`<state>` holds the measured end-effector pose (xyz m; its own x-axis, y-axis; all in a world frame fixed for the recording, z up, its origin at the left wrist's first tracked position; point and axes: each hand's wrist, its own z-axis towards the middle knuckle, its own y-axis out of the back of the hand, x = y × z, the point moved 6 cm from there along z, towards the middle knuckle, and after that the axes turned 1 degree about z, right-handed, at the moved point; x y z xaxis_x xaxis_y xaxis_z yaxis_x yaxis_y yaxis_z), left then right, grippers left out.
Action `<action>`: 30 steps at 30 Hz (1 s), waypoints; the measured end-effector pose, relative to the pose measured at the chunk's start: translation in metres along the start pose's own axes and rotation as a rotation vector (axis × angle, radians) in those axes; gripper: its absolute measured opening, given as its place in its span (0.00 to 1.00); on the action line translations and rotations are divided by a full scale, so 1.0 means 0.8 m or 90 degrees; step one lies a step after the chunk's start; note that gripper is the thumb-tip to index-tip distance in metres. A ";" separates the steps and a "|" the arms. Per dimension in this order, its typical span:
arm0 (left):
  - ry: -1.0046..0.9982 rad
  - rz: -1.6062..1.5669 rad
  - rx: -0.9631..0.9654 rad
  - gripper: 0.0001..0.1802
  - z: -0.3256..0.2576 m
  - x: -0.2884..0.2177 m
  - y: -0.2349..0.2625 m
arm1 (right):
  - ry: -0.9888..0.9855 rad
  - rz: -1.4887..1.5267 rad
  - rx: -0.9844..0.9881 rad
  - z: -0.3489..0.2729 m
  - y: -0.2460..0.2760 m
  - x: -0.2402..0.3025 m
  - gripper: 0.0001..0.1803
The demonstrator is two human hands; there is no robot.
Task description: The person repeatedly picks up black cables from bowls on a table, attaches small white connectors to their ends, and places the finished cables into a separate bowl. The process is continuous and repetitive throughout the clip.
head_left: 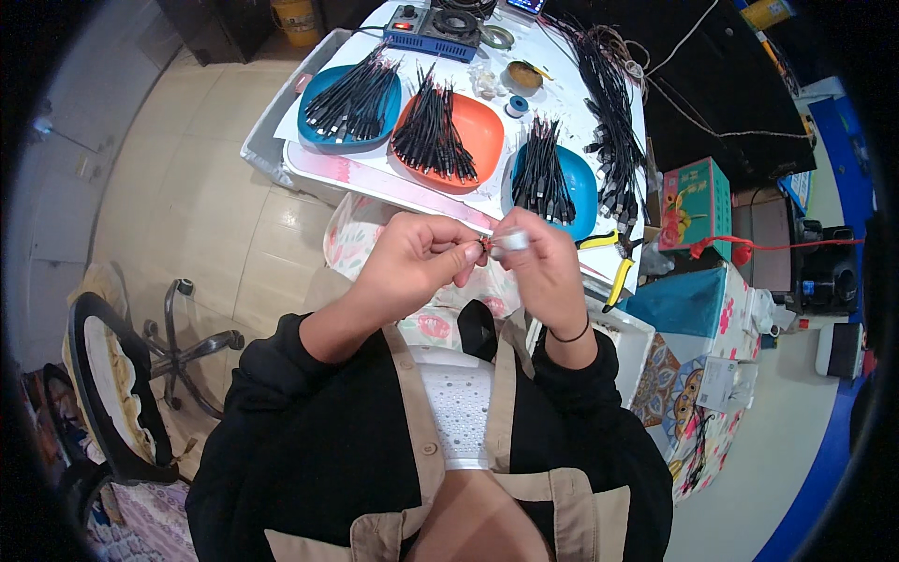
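In front of my chest, both hands work close together. My left hand (421, 258) is closed in a pinch on a small wire end (484, 245) that shows black and red. Just to its right, my right hand (541, 258) is closed around a small whitish, shiny piece (512, 241), too blurred to name. Thin reddish wire runs between the two hands. Beyond them, black cables with bare red ends lie bundled in a blue tray (582, 183), an orange tray (482, 131) and another blue tray (328, 136).
A blue box-shaped device (431, 42) stands at the table's back. Near it sit a small spool (516, 106) and a round tin (524, 75). More black cables (613, 122) hang along the right edge, above yellow-handled pliers (618, 281). A wheeled chair (112, 384) is at left.
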<state>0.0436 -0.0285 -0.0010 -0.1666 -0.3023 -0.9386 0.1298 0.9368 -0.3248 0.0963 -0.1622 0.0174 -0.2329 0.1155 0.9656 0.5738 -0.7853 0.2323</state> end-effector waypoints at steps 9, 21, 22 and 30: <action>0.043 -0.066 0.075 0.08 0.003 0.002 0.005 | -0.008 0.048 -0.184 -0.003 0.058 -0.001 0.08; 0.099 -0.103 0.165 0.08 -0.012 -0.008 -0.012 | 0.367 -0.298 0.028 -0.024 0.018 0.074 0.14; 0.100 -0.096 0.168 0.08 -0.013 -0.009 -0.013 | 0.375 -0.293 0.030 -0.025 0.017 0.076 0.13; 0.031 -0.025 0.169 0.08 -0.013 -0.017 -0.019 | 0.345 -0.245 0.033 -0.030 0.016 0.069 0.11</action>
<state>0.0339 -0.0372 0.0179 -0.2229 -0.3229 -0.9198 0.3730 0.8435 -0.3865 0.0720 -0.1809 0.0710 -0.7823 0.0493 0.6209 0.4048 -0.7175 0.5669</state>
